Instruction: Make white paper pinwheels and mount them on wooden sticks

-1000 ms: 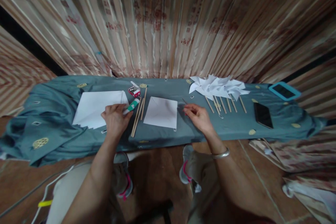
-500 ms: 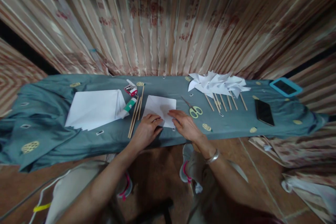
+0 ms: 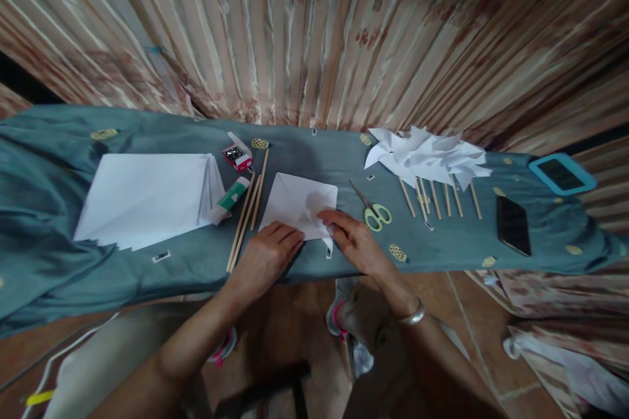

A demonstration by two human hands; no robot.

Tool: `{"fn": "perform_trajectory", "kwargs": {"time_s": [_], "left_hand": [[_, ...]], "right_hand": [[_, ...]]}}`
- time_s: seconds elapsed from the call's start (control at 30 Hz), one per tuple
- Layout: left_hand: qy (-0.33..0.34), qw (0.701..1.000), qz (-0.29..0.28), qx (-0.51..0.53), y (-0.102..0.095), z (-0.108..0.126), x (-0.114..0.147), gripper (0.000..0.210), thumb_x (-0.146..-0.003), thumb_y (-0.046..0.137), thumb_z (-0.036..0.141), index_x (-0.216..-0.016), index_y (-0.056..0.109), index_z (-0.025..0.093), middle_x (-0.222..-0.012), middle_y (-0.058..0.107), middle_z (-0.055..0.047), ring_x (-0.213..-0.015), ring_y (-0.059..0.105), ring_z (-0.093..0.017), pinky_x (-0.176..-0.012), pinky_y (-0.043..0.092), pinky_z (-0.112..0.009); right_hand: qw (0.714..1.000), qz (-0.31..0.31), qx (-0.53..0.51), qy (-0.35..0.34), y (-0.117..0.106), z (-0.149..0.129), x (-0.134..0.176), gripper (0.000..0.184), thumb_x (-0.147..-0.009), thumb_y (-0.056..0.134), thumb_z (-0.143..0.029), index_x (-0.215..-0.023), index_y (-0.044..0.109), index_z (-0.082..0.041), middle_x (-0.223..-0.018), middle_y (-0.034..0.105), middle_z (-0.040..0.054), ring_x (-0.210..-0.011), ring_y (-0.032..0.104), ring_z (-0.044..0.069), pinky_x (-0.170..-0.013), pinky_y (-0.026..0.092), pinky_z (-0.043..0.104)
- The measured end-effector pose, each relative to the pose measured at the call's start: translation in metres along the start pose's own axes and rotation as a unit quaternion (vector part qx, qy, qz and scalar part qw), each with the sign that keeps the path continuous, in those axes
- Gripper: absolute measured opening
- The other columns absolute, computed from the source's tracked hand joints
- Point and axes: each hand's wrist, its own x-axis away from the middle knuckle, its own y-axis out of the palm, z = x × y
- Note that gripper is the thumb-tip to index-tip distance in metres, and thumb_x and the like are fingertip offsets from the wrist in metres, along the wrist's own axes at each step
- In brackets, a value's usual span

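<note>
A: Where's the sheet [image 3: 295,200]?
B: Mid-desk, flat bar one corner. Call it clock centre, 12 pointing away from the person.
A: L hand [image 3: 265,250]?
B: At 7 o'clk, fingers together on the near edge. Can't tell if it grips; thumb partly hidden.
A: And R hand [image 3: 358,242]?
B: At 4-5, thumb + fingertips pinching the near R corner. A bit of that corner is bent & pokes out past the near edge. Silver bangle [image 3: 415,314] on that wrist.
A: What's to the L?
B: Sticks [image 3: 241,222] just beside the sheet at 9, glue [image 3: 233,193] next, then the paper stack [image 3: 147,193], also 9. Glue's lower end is by the stack's R edge. Red box [image 3: 238,158] at 10, flap up.
A: R side?
B: Scissors [image 3: 369,205] near at 3, blades aimed approx. 11. Pinwheels [image 3: 427,152] bunched at 2, their sticks toward the person. Phone [image 3: 514,226] well off at 3, blue-rimmed tablet [image 3: 563,173] beyond it.
A: Desk [image 3: 442,245]?
B: Under teal cloth w/ yellow motifs.
</note>
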Motion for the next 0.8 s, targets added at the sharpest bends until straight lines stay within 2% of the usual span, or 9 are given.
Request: {"fn": "perform_trajectory", "kwargs": {"time_s": [0.1, 0.17, 0.3, 0.37, 0.6, 0.8], "left_hand": [[-0.012, 1.0, 0.006, 0.018, -0.001, -0.001, 0.0, 0.02, -0.095, 0.047, 0.02, -0.098, 0.066, 0.013, -0.09, 0.071, -0.007, -0.085, 0.063, -0.019, -0.076, 0.056, -0.032], [-0.016, 0.999, 0.013, 0.032, 0.0, -0.002, 0.0, 0.019, -0.094, 0.048, 0.019, -0.097, 0.066, 0.012, -0.089, 0.071, -0.008, -0.083, 0.063, -0.02, -0.075, 0.056, -0.032], [-0.021, 0.998, 0.019, 0.057, 0.0, -0.002, 0.0, 0.016, -0.093, 0.05, 0.017, -0.095, 0.065, 0.012, -0.089, 0.07, -0.008, -0.083, 0.063, -0.02, -0.075, 0.056, -0.033], [-0.03, 0.997, 0.021, 0.064, 0.001, -0.001, 0.001, 0.015, -0.092, 0.051, 0.017, -0.096, 0.065, 0.012, -0.091, 0.07, -0.009, -0.084, 0.063, -0.021, -0.076, 0.056, -0.034], [-0.052, 0.995, 0.01, 0.081, 0.002, 0.003, 0.004, 0.034, -0.094, 0.048, 0.017, -0.128, 0.051, 0.011, -0.093, 0.069, -0.008, -0.086, 0.062, -0.021, -0.076, 0.055, -0.036], [-0.03, 0.995, 0.01, 0.09, 0.003, 0.002, 0.005, 0.026, -0.093, 0.049, 0.016, -0.117, 0.06, 0.013, -0.103, 0.07, -0.01, -0.092, 0.06, -0.022, -0.078, 0.055, -0.039]], "right_hand": [[0.998, -0.005, -0.06, 0.033, 0.001, 0.0, -0.002, 0.037, -0.083, 0.049, -0.011, -0.113, 0.066, -0.024, -0.123, 0.066, 0.0065, -0.114, 0.061, 0.019, -0.099, 0.047, 0.037], [0.993, -0.012, -0.103, 0.055, 0.003, -0.002, -0.004, 0.028, -0.081, 0.057, -0.016, -0.106, 0.069, -0.024, -0.124, 0.065, 0.0071, -0.116, 0.06, 0.02, -0.096, 0.049, 0.036], [0.984, 0.003, -0.163, 0.074, 0.008, -0.005, -0.009, 0.008, -0.08, 0.065, -0.024, -0.087, 0.07, -0.023, -0.115, 0.068, 0.0064, -0.112, 0.062, 0.02, -0.096, 0.048, 0.037], [0.983, 0.022, -0.168, 0.075, 0.011, -0.005, -0.011, 0.004, -0.081, 0.066, -0.024, -0.083, 0.069, -0.023, -0.11, 0.069, 0.0062, -0.11, 0.063, 0.02, -0.098, 0.047, 0.038], [0.993, 0.056, -0.084, 0.065, 0.02, -0.008, -0.013, 0.004, -0.082, 0.066, -0.021, -0.084, 0.068, -0.023, -0.11, 0.068, 0.0058, -0.105, 0.063, 0.019, -0.095, 0.048, 0.037], [0.996, 0.062, -0.003, 0.062, 0.02, -0.019, -0.014, 0.006, -0.083, 0.064, -0.018, -0.082, 0.067, -0.023, -0.111, 0.068, 0.0058, -0.106, 0.062, 0.019, -0.095, 0.048, 0.036]]}}
